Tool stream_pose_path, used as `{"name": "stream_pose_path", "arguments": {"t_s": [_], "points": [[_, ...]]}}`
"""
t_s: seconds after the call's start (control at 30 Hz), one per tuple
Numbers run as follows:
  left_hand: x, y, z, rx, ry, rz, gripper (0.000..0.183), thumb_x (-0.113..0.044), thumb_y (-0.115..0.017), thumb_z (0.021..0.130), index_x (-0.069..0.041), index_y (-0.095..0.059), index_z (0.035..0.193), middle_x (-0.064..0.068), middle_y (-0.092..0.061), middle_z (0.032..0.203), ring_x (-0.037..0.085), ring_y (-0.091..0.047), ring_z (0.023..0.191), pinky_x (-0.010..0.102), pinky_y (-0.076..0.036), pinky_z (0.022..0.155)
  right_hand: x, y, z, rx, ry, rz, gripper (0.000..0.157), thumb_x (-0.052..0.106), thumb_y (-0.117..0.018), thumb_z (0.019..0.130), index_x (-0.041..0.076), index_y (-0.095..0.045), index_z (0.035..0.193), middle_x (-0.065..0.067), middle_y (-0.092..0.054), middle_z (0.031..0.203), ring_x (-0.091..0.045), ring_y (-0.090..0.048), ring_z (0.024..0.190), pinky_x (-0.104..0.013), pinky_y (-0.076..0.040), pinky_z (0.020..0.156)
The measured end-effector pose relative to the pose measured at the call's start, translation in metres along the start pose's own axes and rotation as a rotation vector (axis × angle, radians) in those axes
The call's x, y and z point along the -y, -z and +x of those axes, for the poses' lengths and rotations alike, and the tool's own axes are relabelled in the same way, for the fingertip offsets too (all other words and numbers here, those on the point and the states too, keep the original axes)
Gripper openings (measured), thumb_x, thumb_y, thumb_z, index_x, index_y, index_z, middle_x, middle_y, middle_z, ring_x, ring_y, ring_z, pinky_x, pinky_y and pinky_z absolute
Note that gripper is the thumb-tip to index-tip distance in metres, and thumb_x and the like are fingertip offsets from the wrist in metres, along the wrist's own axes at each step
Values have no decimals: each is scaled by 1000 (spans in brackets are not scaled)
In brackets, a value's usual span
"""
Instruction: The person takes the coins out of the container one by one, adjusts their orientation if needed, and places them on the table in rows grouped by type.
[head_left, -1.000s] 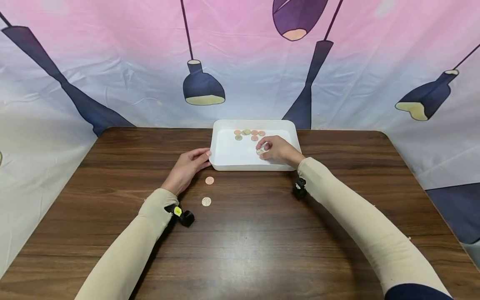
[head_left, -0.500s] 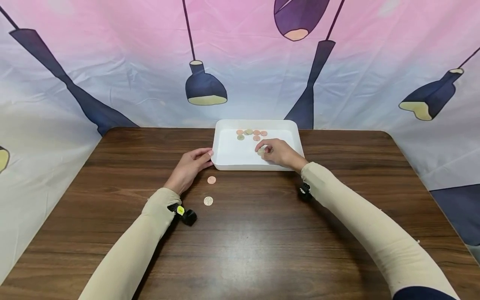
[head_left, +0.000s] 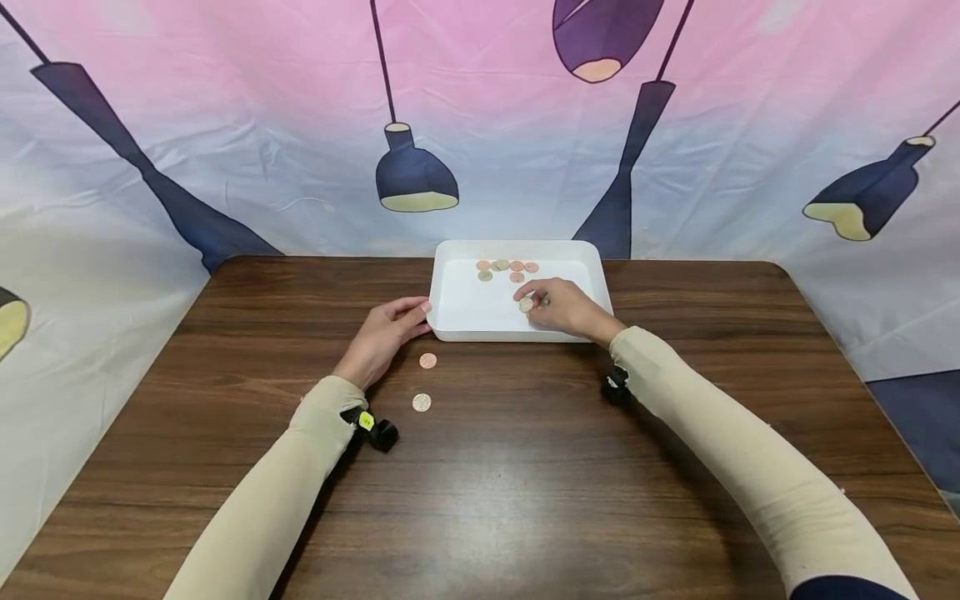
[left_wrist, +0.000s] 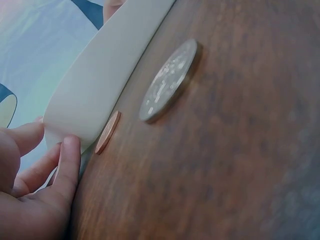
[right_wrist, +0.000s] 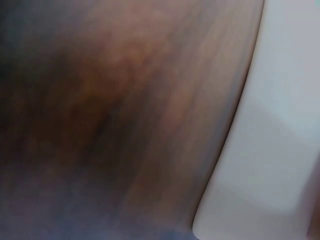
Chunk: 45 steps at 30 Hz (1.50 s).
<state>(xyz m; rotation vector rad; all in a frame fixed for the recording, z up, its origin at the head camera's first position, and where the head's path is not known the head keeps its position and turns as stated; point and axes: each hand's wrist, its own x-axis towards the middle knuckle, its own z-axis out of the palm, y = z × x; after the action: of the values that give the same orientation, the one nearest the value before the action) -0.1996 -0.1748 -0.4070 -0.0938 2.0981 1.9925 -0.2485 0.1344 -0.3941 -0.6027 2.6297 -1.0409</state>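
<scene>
A white tray (head_left: pixel 468 319) stands at the far side of the table. In the head view, my left hand (head_left: pixel 380 337) holds its near left corner; the left wrist view shows digits at the rim and low on the wall. My right hand (head_left: pixel 562 307) is over the tray's right half and pinches a silver coin (head_left: pixel 526 305) between thumb and fingers. A second coin seems to show inside that hand. Several copper and brass-coloured coins (head_left: pixel 517 277) lie along the tray's back. The right wrist view shows only tray wall (right_wrist: pixel 250 165) and blurred wood.
On the wooden table (head_left: pixel 495 500), a copper coin (head_left: pixel 427 361) lies in front of the tray's left corner. A silver coin (head_left: pixel 422 402) lies nearer to me. Behind the table hangs a cloth backdrop (head_left: pixel 510 183) printed with lamps.
The head view has shifted slightly. Within my right hand's fingers the silver coin has turned, so more of its face shows. My left hand stays at the tray's corner.
</scene>
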Motion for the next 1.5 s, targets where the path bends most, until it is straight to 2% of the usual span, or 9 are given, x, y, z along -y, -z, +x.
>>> {"name": "stream_pose_path", "arguments": {"t_s": [0.23,0.37,0.5,0.73,0.9,1.03,1.17,1.33,1.5], "points": [[2,2,1,-6,-22,-3,47,-15,-56,111,8,-49,152,24,-50,153,21,-59,127,20,-57,105,-1,-1,3,-1,21,-11,35,2,-65,93,8,-74,126,-11,-66,104,-22,-55,80,-27,-45,65],[2,2,1,-4,-17,-7,48,-15,-56,111,8,-48,152,25,-50,153,24,-58,130,20,-57,105,0,-1,3,4,13,-15,31,4,-69,93,7,-74,123,-12,-69,106,-24,-62,89,-28,-50,71],[1,1,0,1,-12,-14,48,-15,-57,111,8,-48,152,25,-50,153,26,-57,133,21,-58,105,4,1,-1,-6,30,-2,29,5,-72,93,6,-73,122,-12,-71,105,-24,-64,87,-29,-52,71],[0,-2,1,-1,-25,-17,47,-15,-57,111,9,-50,151,25,-51,152,20,-59,126,20,-58,104,13,1,-12,-66,177,-5,29,2,-72,93,5,-73,122,-11,-73,109,-22,-60,85,-29,-50,75],[1,-1,1,-3,-27,-13,47,-14,-57,111,8,-50,151,24,-51,152,20,-59,126,20,-58,104,25,1,-25,-78,275,-5,28,4,-77,94,7,-74,122,-5,-72,108,-19,-57,82,-28,-48,66],[2,-1,1,-7,-20,-15,45,-14,-57,111,7,-51,151,23,-52,152,21,-59,128,21,-58,104,35,-2,-35,-56,356,-31,24,11,-81,94,8,-74,117,0,-71,104,-16,-56,83,-28,-48,67],[2,-2,2,-19,-15,-20,46,-14,-58,111,7,-51,151,23,-52,152,22,-59,128,22,-59,104,45,-8,-43,-27,412,-46,25,17,-84,93,11,-74,114,1,-68,101,-19,-55,85,-30,-49,73],[1,-2,1,-38,-11,-31,45,-14,-58,111,6,-52,150,22,-52,152,23,-58,130,24,-59,105,55,-17,-49,10,401,-54,26,21,-86,92,14,-74,114,1,-64,97,-24,-59,91,-32,-50,79],[-4,-6,1,-59,-2,0,45,-17,-59,110,5,-54,149,22,-54,151,24,-59,130,29,-59,108,58,-25,-51,58,400,-104,24,22,-85,93,14,-76,114,2,-63,97,-17,-58,96,-33,-51,87]]}}
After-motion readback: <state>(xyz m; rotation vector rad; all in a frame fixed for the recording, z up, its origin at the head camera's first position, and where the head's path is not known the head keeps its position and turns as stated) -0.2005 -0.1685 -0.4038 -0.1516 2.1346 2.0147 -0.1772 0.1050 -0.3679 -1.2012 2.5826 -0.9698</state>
